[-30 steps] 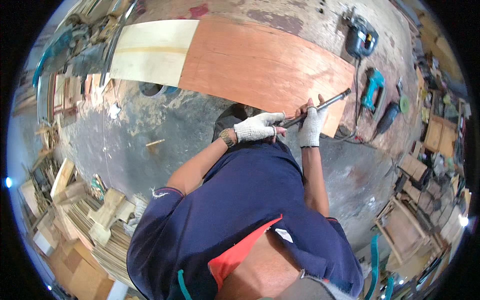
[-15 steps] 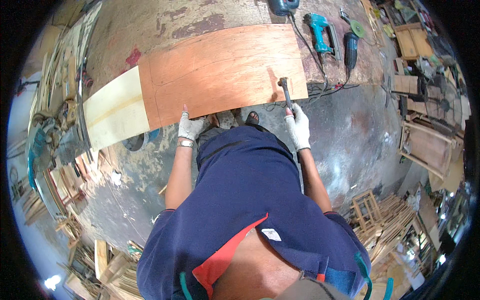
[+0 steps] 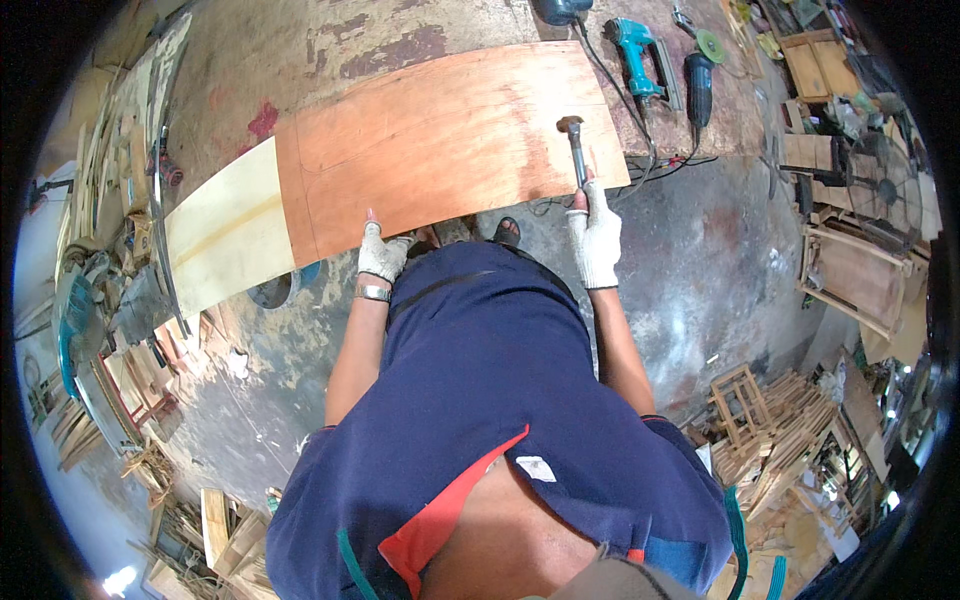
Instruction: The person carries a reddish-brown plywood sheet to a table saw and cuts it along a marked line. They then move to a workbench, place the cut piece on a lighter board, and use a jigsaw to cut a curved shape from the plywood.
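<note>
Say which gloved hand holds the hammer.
The right hand, closed on the hammer; the left hand, at the near edge of the brown panel, has no tool.

The board (image 3: 450,145) at twelve o'clock is orange-brown, the panel (image 3: 225,205) at ten cream with a yellowish streak, the gloves (image 3: 597,245) white.

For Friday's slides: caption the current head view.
Gloved right hand holds a hammer over reddish plywood; gloved left hand at its near edge.

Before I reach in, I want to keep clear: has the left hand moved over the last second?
Yes. Against the reddish board, the left hand has moved left, toward the pale panel, and is now at the board's near edge.
</note>
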Demonstrator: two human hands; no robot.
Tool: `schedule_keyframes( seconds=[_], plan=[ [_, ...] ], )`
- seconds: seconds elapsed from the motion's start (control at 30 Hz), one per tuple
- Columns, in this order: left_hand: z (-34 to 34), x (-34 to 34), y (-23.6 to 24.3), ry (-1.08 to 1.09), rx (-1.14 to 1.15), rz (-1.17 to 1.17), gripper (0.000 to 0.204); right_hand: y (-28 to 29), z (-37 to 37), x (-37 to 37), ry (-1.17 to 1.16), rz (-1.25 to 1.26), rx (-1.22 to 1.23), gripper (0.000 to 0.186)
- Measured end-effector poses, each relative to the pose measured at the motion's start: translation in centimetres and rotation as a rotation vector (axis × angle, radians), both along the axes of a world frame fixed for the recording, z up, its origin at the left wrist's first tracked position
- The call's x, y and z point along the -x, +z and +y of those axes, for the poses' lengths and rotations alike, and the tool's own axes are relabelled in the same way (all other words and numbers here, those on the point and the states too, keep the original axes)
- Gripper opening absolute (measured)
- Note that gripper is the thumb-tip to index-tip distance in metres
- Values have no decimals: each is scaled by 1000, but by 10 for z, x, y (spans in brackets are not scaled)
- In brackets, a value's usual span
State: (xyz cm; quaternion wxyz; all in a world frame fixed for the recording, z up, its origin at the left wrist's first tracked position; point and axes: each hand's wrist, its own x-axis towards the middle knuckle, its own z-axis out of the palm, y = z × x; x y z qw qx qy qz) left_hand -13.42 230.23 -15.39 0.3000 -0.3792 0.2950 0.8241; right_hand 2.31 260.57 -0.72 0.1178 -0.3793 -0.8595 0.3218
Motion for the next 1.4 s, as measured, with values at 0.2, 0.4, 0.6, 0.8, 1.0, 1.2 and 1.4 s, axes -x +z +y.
schedule_keyframes(
  seconds=[0.2,0.4,0.6,0.8,1.0,1.2,1.4],
  plan=[
    [10,4,0,36,29,-84,71,-37,9,-8,71,-128,21,40],
    [4,-2,-19,107,-30,-37,60,-12,4,8,103,94,-69,40],
    [12,-10,-12,89,31,30,54,-18,-22,42,460,212,130,38],
    [14,-15,5,-6,252,78,37,-13,-77,98,828,-12,315,43],
    [26,-10,15,23,305,-84,31,-25,-104,130,962,170,220,53],
    [17,-10,17,-147,332,-134,43,-29,-111,135,964,95,231,55],
    [18,-15,16,20,242,-27,42,-38,-113,139,1091,-117,43,55]
  ],
)
